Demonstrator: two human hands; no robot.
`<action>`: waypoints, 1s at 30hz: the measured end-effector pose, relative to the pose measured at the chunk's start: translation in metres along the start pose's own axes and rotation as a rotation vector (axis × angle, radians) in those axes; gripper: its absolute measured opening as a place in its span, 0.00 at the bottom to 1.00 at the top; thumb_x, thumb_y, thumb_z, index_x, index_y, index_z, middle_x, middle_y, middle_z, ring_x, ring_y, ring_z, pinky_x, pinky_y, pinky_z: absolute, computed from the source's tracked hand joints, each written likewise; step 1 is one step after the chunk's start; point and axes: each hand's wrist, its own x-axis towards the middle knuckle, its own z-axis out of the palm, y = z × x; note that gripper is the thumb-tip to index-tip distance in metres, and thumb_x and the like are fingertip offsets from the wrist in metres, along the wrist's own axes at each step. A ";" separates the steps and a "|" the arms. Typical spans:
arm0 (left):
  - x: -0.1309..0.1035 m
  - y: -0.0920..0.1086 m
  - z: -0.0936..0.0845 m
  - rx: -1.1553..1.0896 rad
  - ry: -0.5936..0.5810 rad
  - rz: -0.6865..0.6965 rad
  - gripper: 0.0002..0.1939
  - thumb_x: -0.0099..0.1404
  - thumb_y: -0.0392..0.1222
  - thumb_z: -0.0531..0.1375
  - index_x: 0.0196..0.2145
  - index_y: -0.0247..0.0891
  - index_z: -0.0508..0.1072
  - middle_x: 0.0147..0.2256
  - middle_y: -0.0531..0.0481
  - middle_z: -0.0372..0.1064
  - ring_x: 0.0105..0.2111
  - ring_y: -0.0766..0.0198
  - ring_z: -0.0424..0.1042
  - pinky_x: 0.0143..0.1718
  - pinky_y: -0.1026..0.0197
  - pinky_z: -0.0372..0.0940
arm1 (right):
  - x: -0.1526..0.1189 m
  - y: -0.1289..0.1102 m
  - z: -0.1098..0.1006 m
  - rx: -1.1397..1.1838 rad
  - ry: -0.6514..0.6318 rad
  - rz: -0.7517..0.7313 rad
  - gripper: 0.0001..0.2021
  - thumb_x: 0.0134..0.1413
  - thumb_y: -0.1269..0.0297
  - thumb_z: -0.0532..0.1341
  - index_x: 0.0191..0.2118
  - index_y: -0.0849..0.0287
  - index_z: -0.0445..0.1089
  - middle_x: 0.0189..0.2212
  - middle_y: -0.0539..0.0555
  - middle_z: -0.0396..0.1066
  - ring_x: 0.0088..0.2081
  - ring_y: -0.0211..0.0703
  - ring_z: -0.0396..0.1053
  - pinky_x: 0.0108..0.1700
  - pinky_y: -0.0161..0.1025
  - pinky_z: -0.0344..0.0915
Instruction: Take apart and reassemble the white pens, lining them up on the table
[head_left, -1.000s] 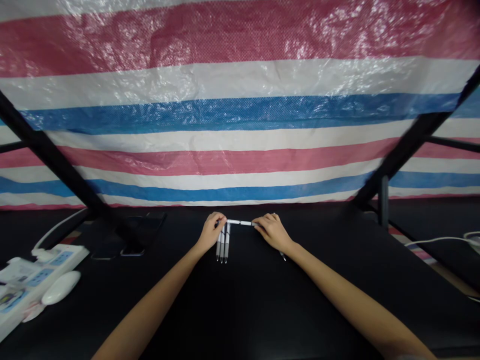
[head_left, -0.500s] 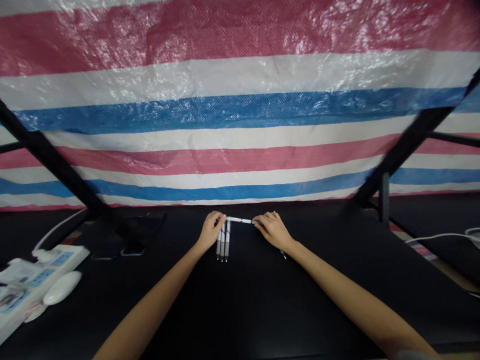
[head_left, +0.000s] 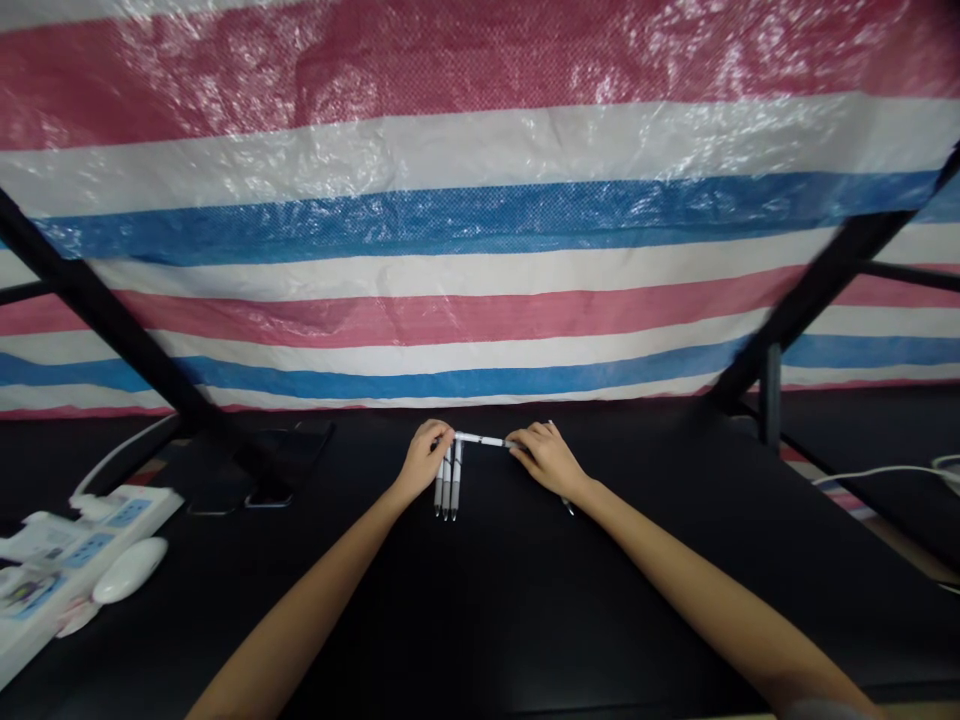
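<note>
A white pen with a grey grip point(head_left: 480, 439) lies crosswise between my two hands. My left hand point(head_left: 424, 462) has its fingers closed at the pen's left end. On the grey right end, the fingers of my right hand point(head_left: 550, 461) are closed too. Just below the crosswise pen, three similar pens point(head_left: 448, 485) lie side by side, grey tips towards me. My left hand partly covers their upper ends. Another pen's tip point(head_left: 568, 507) shows from beneath my right wrist; the rest of it is hidden.
Everything rests on a black table point(head_left: 480, 620). To the left are a white power strip point(head_left: 142, 512) with plugs, a white mouse point(head_left: 130, 571) and dark flat devices point(head_left: 268, 497). Black slanted bars point(head_left: 810, 290) frame both sides before a striped sheet point(head_left: 480, 220).
The view has shifted very slightly. Both hands stay at the ends of the crosswise pen, whose dark markings look a little different; the three pens lie as before.
</note>
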 end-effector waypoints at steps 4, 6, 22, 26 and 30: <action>0.000 0.000 0.000 0.010 -0.001 -0.004 0.17 0.66 0.45 0.50 0.21 0.38 0.63 0.30 0.48 0.66 0.34 0.61 0.65 0.38 0.59 0.60 | 0.000 0.000 0.000 -0.001 -0.006 -0.005 0.10 0.61 0.63 0.51 0.43 0.56 0.67 0.39 0.55 0.72 0.40 0.46 0.64 0.45 0.44 0.55; 0.000 -0.001 0.000 0.022 0.000 -0.008 0.18 0.66 0.44 0.49 0.20 0.38 0.63 0.29 0.48 0.65 0.33 0.61 0.65 0.38 0.59 0.60 | 0.000 -0.001 0.000 -0.004 -0.006 -0.005 0.10 0.61 0.64 0.51 0.43 0.56 0.67 0.39 0.55 0.72 0.40 0.46 0.64 0.45 0.43 0.55; -0.001 0.001 0.002 0.051 -0.046 0.055 0.07 0.61 0.44 0.56 0.30 0.38 0.70 0.32 0.48 0.68 0.37 0.60 0.66 0.42 0.58 0.59 | 0.000 0.001 0.002 -0.012 0.027 -0.023 0.08 0.61 0.64 0.52 0.42 0.56 0.66 0.38 0.54 0.72 0.39 0.45 0.64 0.43 0.42 0.55; 0.000 0.001 0.002 0.037 -0.052 0.032 0.12 0.63 0.45 0.54 0.26 0.38 0.71 0.33 0.47 0.69 0.38 0.59 0.67 0.44 0.57 0.58 | 0.000 0.001 0.001 -0.006 0.022 -0.031 0.08 0.61 0.64 0.52 0.42 0.56 0.66 0.39 0.54 0.72 0.39 0.45 0.64 0.44 0.42 0.55; 0.000 0.002 0.001 0.001 -0.032 -0.005 0.19 0.63 0.46 0.53 0.18 0.37 0.68 0.32 0.47 0.69 0.38 0.59 0.67 0.44 0.57 0.57 | -0.001 -0.001 0.000 -0.001 0.019 -0.028 0.07 0.60 0.65 0.53 0.42 0.56 0.66 0.39 0.54 0.72 0.39 0.45 0.64 0.43 0.42 0.55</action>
